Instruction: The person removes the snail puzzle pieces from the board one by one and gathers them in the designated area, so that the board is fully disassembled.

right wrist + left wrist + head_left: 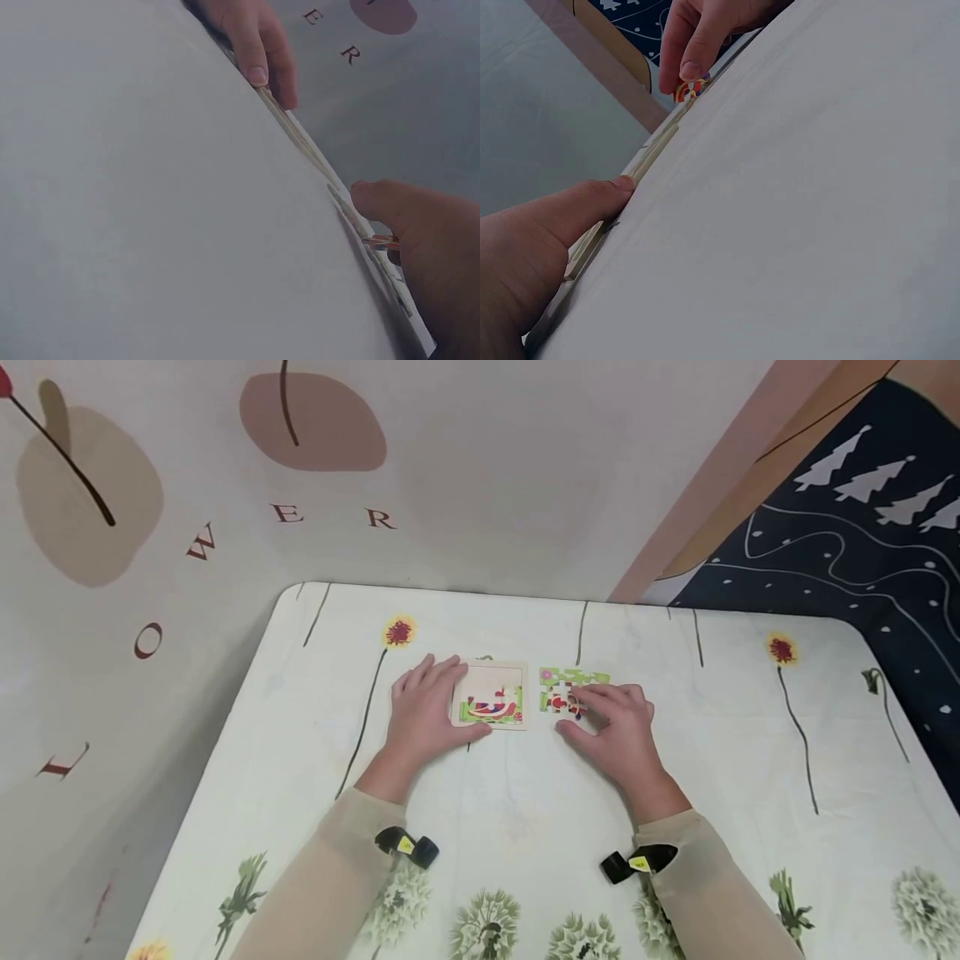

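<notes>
A small wooden jigsaw tray (489, 667) lies on the table, its lower part filled with a colourful picture and its upper part bare. My left hand (427, 710) holds it from the left, with fingers at the top left corner and thumb along the near edge. To its right lies a group of jigsaw pieces (551, 677), green along the top and red and white below. Over these, my right hand (618, 727) pinches a puzzle piece (690, 91) in red, yellow and purple, raised off the table in the left wrist view. Fingers partly hide the loose pieces.
The table wears a white cloth (510, 827) printed with flowers and stems. Behind it hangs a pale curtain (510, 527) with letters, and a dark tree-patterned cloth (840, 543) hangs at the right. Each sleeve carries a black wrist camera (408, 846).
</notes>
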`<state>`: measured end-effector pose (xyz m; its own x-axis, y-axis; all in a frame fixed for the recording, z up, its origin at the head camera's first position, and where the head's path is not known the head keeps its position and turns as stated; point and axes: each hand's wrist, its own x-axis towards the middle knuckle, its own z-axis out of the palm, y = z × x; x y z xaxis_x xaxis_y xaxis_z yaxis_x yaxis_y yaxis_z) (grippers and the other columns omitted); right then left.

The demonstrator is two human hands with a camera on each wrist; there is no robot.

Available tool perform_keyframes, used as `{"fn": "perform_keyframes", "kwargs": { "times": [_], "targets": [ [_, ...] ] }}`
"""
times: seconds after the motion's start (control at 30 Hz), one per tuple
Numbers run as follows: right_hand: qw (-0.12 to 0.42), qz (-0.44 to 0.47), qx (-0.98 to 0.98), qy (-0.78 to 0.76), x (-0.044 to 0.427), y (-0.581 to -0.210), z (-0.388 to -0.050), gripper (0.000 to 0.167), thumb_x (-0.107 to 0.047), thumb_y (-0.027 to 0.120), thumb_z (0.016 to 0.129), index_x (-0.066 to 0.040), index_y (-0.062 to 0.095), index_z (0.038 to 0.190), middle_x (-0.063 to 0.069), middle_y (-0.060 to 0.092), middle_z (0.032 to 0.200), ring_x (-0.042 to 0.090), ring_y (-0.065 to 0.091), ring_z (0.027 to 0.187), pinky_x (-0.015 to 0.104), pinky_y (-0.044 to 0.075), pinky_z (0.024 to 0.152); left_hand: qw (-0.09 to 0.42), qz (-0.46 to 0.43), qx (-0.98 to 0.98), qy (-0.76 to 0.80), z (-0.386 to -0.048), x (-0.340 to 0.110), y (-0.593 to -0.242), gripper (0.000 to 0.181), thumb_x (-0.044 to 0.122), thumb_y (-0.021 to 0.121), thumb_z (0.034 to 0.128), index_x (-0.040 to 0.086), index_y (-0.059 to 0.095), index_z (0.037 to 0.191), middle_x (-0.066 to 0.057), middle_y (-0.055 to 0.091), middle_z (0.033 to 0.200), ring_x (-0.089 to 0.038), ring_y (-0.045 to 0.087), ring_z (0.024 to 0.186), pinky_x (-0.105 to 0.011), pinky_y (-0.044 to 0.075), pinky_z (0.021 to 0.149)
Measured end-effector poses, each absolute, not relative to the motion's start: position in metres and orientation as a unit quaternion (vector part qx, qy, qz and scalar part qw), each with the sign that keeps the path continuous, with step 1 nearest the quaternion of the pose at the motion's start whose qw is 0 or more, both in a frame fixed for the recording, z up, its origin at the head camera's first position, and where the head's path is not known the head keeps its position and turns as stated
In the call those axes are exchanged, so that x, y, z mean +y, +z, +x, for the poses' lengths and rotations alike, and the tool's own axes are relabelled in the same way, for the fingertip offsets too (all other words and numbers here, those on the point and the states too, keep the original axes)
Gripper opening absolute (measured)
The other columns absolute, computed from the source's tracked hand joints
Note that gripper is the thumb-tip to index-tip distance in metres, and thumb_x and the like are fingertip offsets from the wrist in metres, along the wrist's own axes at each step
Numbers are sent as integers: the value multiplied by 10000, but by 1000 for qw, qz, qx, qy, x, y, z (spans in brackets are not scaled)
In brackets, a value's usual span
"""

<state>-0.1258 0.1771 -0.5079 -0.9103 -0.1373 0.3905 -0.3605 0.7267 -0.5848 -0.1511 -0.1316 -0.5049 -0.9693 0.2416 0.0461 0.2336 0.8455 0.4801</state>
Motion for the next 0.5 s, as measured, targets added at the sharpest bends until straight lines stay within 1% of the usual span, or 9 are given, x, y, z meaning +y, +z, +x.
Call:
{"fn": "perform_keyframes", "kwargs": {
  "times": [0.2,0.3,0.5],
  "targets": [
    [160,121,-902,382,176,-507,-126,462,-176,966,788,-93,812,1215,103,760,1251,300,527,1078,500,295,870,9,123,961,249,-151,-132,-503,1037,628,886,769,149,489,1598,-30,383,1702,-339,198,1604,-594,159,1231],
    [154,120,-895,401,175,-506,-125,446,-158,958,794,-94,814,1211,96,766,1239,290,532,1065,518,287,896,10,123,961,248,-151,-132,-502,1030,627,884,771,150,494,1596,-30,381,1704,-338,194,1605,-596,156,1232],
    [147,120,-908,373,174,-507,-124,403,-172,916,827,-87,817,1208,117,750,1242,327,510,1089,574,273,932,11,124,961,247,-152,-132,-505,1020,624,887,767,156,506,1591,-27,380,1704,-340,189,1607,-601,157,1231]
  ]
}}
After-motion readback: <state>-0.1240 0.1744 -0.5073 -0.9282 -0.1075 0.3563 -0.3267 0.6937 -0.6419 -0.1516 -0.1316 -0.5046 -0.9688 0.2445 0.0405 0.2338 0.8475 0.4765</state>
